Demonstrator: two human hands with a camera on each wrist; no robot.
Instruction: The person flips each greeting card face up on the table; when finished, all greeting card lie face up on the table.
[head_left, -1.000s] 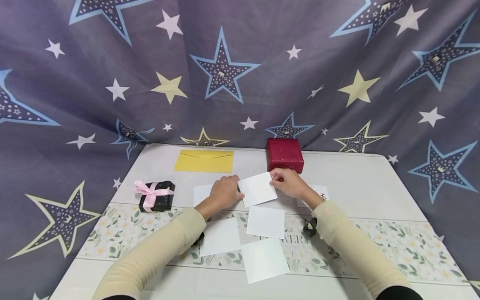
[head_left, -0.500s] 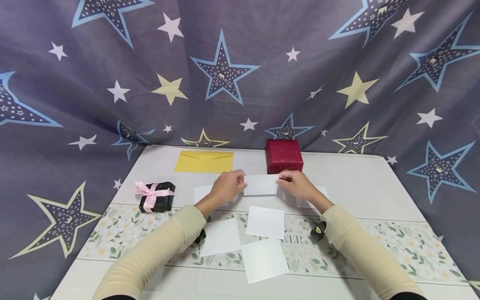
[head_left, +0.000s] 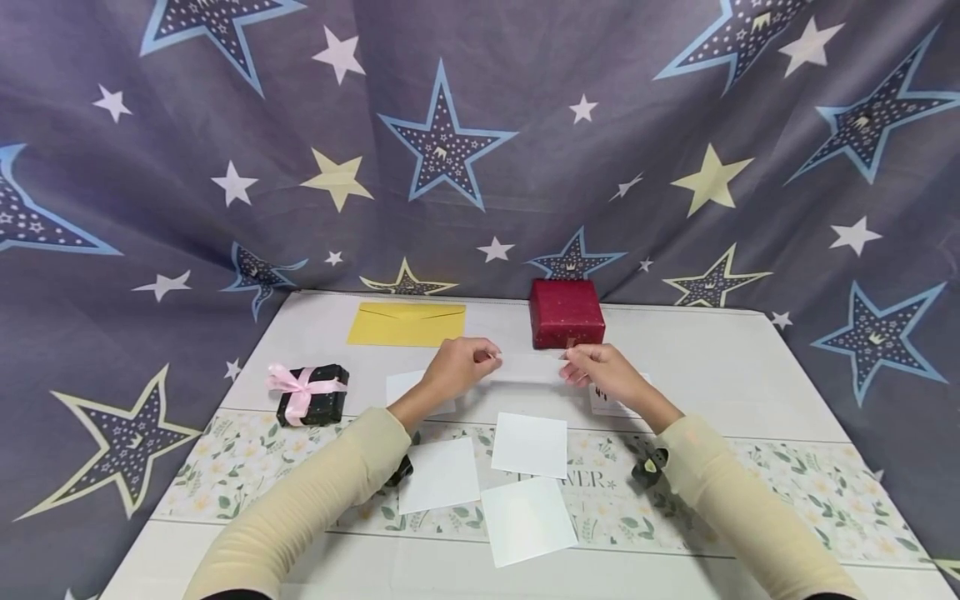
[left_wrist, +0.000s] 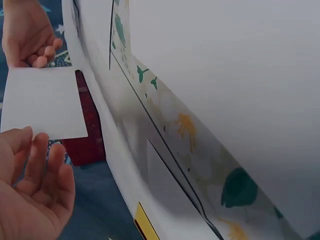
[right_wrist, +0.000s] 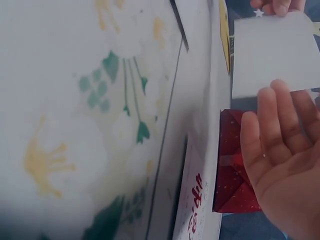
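Nearest on counter [head_left: 720, 375]: 3 blank white cards [head_left: 528, 521], flat. Next, L hand [head_left: 454, 368] & R hand [head_left: 604, 372] pinch opp. edges of held card [head_left: 531, 368] btwn thumb & fingertips, other fingers loosely curled; card's up off counter, tilted. Prob. best: light, even grip, edges lvl, no bending. Behind: red box [head_left: 567, 312]; yellow env. [head_left: 407, 323] farther L.

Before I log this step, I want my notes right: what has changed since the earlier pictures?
The white square card straightened and tipped, now looking much narrower in the head view. The left hand and right hand shifted right; both still hold it. The yellow envelope, red box and ribboned black gift box stayed put.
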